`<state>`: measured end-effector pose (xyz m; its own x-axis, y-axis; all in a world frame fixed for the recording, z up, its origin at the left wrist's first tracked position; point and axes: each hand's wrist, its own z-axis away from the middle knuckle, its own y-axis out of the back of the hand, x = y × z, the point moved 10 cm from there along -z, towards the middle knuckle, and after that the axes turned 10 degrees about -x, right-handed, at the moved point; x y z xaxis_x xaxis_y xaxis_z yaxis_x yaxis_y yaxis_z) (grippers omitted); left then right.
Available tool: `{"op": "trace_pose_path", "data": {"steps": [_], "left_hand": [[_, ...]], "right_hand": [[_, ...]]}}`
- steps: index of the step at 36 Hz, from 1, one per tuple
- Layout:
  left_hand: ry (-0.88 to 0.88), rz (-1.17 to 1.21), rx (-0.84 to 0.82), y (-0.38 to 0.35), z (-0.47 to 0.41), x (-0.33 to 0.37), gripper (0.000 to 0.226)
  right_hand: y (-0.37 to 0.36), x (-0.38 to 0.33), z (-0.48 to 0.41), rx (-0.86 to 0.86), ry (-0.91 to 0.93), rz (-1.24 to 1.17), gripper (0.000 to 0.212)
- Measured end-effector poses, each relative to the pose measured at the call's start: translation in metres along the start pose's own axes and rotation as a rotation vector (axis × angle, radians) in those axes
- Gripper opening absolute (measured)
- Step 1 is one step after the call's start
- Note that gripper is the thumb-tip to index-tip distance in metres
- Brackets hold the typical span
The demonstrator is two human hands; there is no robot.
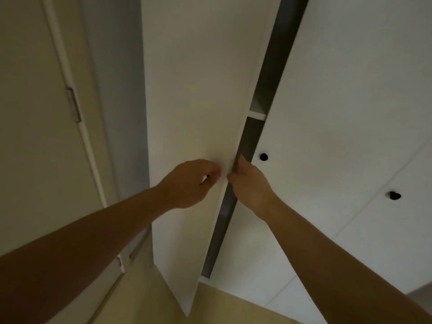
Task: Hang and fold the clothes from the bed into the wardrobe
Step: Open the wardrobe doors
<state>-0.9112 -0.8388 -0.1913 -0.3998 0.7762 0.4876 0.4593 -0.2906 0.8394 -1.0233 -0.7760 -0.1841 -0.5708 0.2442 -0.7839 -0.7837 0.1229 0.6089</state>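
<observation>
White wardrobe door (pixel 194 101), tall, just ajar. Right grip (pixel 247 183) hooked round its long edge; left grip (pixel 189 183) curled right beside, hold not clear.

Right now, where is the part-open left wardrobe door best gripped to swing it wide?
By its free vertical edge, from the right, through the dark gap: the left door stands ajar, so fingers hook behind that edge, as the right hand does. The left hand hides any knob.
</observation>
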Motion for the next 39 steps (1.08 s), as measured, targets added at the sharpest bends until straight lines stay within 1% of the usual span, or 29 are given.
{"op": "trace_pose_path", "data": {"steps": [2,4,7,9,11,16,18,20,22,23,26,29,32,36,39], "left_hand": [[0.035,0.061,-0.006,0.006,0.012,-0.005,0.026],[0.054,0.156,0.018,0.011,0.024,-0.009,0.027],[0.112,0.378,0.156,0.025,0.048,-0.018,0.03],[0.109,0.5,0.219,0.035,0.061,-0.017,0.031],[0.091,0.606,0.239,0.043,0.072,-0.014,0.032],[0.101,0.747,0.279,0.061,0.094,-0.012,0.033],[0.112,0.747,0.277,0.065,0.1,-0.012,0.034],[0.127,0.742,0.302,0.07,0.111,-0.015,0.034],[0.14,0.725,0.346,0.079,0.122,-0.018,0.033],[0.145,0.708,0.378,0.084,0.129,-0.02,0.032],[0.157,0.675,0.472,0.1,0.148,-0.025,0.029],[0.16,0.659,0.526,0.11,0.166,-0.029,0.03],[0.213,0.619,0.592,0.123,0.183,-0.036,0.028],[0.319,0.585,0.693,0.138,0.208,-0.058,0.029],[0.363,0.604,0.755,0.146,0.225,-0.077,0.032]], "right_hand": [[-0.009,-0.008,0.0,-0.001,0.016,-0.014,0.036],[-0.015,-0.01,0.001,-0.006,0.016,0.017,0.03],[-0.02,-0.01,0.005,-0.037,0.03,0.015,0.028],[-0.023,-0.014,0.01,-0.065,0.065,0.013,0.027],[-0.028,-0.021,0.015,-0.084,0.11,0.035,0.027],[-0.046,-0.034,0.018,-0.162,0.142,-0.053,0.024],[-0.054,-0.042,0.02,-0.195,0.175,-0.073,0.032],[-0.067,-0.054,0.02,-0.262,0.222,-0.033,0.038],[-0.08,-0.067,0.019,-0.342,0.238,0.0,0.052],[-0.087,-0.073,0.018,-0.38,0.244,0.022,0.052],[-0.101,-0.097,0.017,-0.439,0.288,0.101,0.037],[-0.115,-0.119,0.02,-0.489,0.335,0.055,0.026],[-0.138,-0.135,0.023,-0.572,0.373,-0.011,0.034],[-0.174,-0.149,0.022,-0.686,0.329,-0.162,0.043],[-0.196,-0.164,0.018,-0.702,0.306,-0.198,0.049]]}}
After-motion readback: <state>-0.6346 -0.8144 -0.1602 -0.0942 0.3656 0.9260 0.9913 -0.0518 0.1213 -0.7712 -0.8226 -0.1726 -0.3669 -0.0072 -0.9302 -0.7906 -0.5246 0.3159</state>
